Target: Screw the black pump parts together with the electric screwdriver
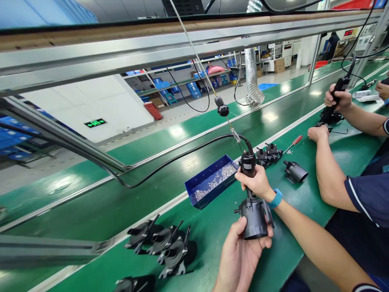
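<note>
My left hand point(240, 255) is closed around a black cylindrical plastic housing point(254, 221), its wide open end facing down. Wrapped round the body of a black electric screwdriver point(248, 162) is my right hand point(258, 183), with a blue band at its wrist. The screwdriver points down and its lower end meets the top of the housing; the tip itself is hidden. A dark cable and a hanging cord run up from the tool. Just left of it lies a blue bin point(209, 184) holding many small metal screws.
Several black housings with arms point(174, 253) stand at the lower left. More black parts point(269, 154), a lone housing point(295, 172) and a red-handled screwdriver point(297, 140) lie to the right. There a co-worker's hands point(337, 99) hold another power screwdriver. A metal rail point(152, 44) crosses above.
</note>
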A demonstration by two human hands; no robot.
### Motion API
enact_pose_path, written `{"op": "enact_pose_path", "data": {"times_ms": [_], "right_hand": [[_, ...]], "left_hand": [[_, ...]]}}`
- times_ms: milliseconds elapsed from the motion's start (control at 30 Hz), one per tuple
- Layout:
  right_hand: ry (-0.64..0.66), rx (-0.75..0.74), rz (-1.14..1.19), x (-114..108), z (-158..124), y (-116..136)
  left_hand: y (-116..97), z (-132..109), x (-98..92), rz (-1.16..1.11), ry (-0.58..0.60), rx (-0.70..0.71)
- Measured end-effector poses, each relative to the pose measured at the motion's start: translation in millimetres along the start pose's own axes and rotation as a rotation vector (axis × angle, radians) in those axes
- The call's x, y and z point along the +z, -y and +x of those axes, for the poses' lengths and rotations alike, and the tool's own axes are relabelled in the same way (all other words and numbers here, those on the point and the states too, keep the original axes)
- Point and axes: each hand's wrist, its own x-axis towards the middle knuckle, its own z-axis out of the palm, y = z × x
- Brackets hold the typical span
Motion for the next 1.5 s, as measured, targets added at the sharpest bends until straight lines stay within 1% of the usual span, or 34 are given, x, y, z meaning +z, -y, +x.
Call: {"op": "enact_pose_path", "data": {"times_ms": [100, 333, 500, 567, 600, 667, 767, 867, 967, 1067, 1167, 1233, 1367, 1500], "right_hand": [[-0.005, -0.002, -0.006, -0.8, 0.5, 1.0], [0.0, 0.002, -0.017, 0.1, -0.7, 2.4], [-0.007, 0.005, -0.013, 1.6, -2.2, 1.8], [-0.017, -0.001, -0.015, 0.7, -1.5, 2.9], [-0.025, -0.006, -0.017, -0.6, -0.8, 4.4], [-0.051, -0.023, -0.022, -5.7, 0.8, 10.2], [-0.104, -0.059, -0.014, -18.1, 1.4, 26.6], [-0.128, -0.095, 0.02, -28.7, -3.5, 48.6], [-0.109, -0.101, 0.071, -28.1, -14.2, 66.3], [-0.058, -0.09, 0.158, -16.1, -26.6, 71.8], [-0.008, -0.081, 0.242, -1.9, -36.0, 67.3], [0.014, -0.068, 0.222, 4.2, -39.5, 62.8], [0.033, -0.056, 0.151, 6.8, -42.1, 57.9], [0.059, -0.109, 0.148, 5.1, -43.8, 58.5]], "left_hand": [[1.4, 0.2, 1.6, 0.069, -0.017, 0.043], [5.9, 4.6, -2.3, 0.145, -0.047, 0.086], [7.8, 0.0, 0.3, 0.19, -0.078, 0.095], [8.7, -1.0, -1.7, 0.23, -0.099, 0.106], [8.8, -0.4, -4.5, 0.261, -0.12, 0.126], [7.3, 3.6, -14.5, 0.352, -0.179, 0.211], [0.5, 15.4, -37.6, 0.55, -0.253, 0.331], [-6.5, 29.1, -61.3, 0.664, -0.274, 0.369], [-9.1, 39.3, -76.9, 0.71, -0.263, 0.419], [-9.2, 44.5, -83.7, 0.767, -0.267, 0.449], [-9.2, 46.4, -86.7, 0.872, -0.261, 0.464], [-9.0, 46.9, -88.7, 0.934, -0.245, 0.477], [-6.8, 47.7, -94.0, 0.971, -0.244, 0.497], [-4.1, 48.7, -99.7, 1.119, -0.217, 0.521]]}}
